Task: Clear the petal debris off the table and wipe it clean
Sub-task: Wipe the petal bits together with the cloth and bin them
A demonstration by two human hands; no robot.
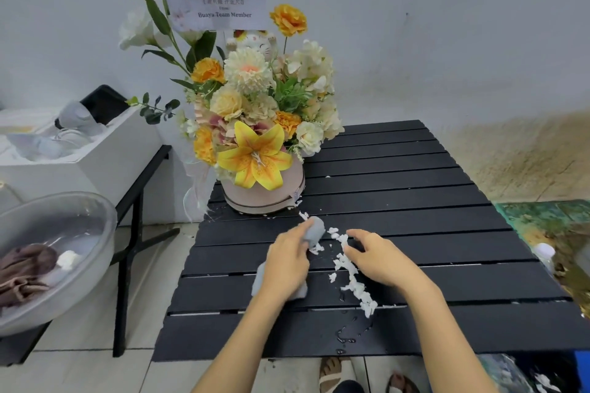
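The left hand [285, 260] grips a grey cloth [314, 231], fingers wrapped around it, herding white petals [349, 271] along the black surface [447, 226]. The right hand [378, 257], fingers loosely curved and holding nothing, walls the pile's far side, likely to stop scatter.

Just one head cam here, looking forward and down from close over the black slatted table [415, 188]; edges look kinda warped, wide-angle I think.
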